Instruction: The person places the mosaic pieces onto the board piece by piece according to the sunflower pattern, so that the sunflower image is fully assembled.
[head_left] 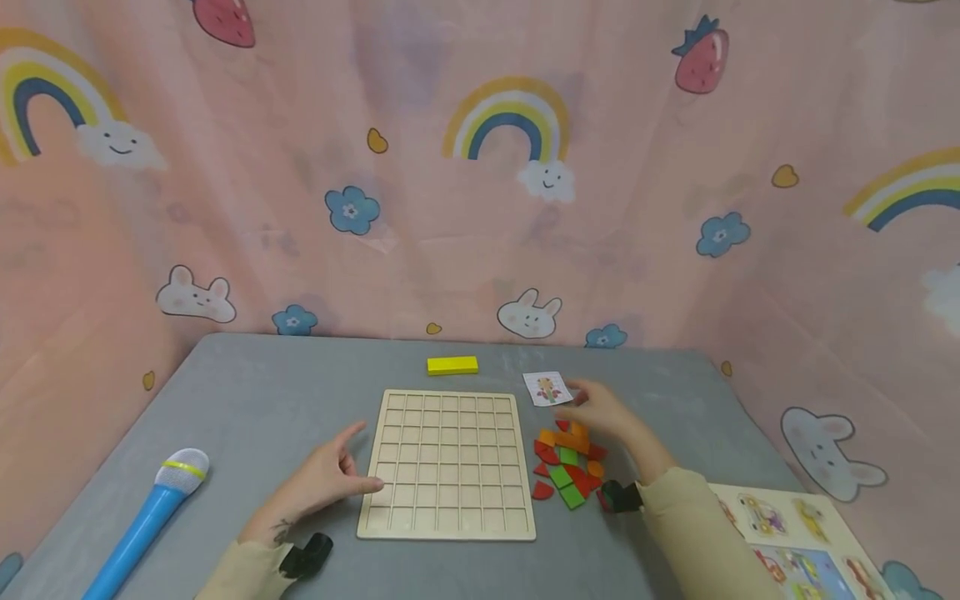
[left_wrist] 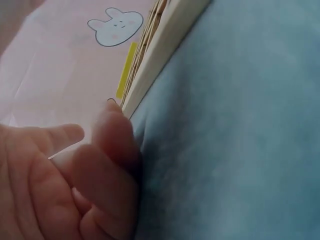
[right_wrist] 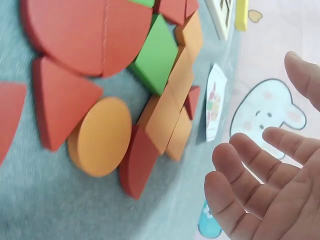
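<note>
A pale wooden grid board [head_left: 447,465] lies in the middle of the table. At its left edge is my left hand [head_left: 324,477], thumb and index finger spread apart and the thumb tip at the board's rim. In the left wrist view the other fingers of that hand [left_wrist: 75,185] bend loosely, holding nothing. My right hand [head_left: 600,408] hovers over the far side of a pile of red, orange and green wooden blocks [head_left: 568,457]. Beside its fingertips lies a small picture card [head_left: 547,389]; contact cannot be made out. The right wrist view shows the fingers [right_wrist: 260,182] relaxed, apart from the blocks.
Behind the board sits a yellow bar-shaped block [head_left: 452,366]. A blue toy microphone [head_left: 146,521] lies at the left. Printed picture boards [head_left: 806,533] are at the right front, partly under the right sleeve. A patterned pink curtain [head_left: 450,250] encloses the grey table [head_left: 285,392].
</note>
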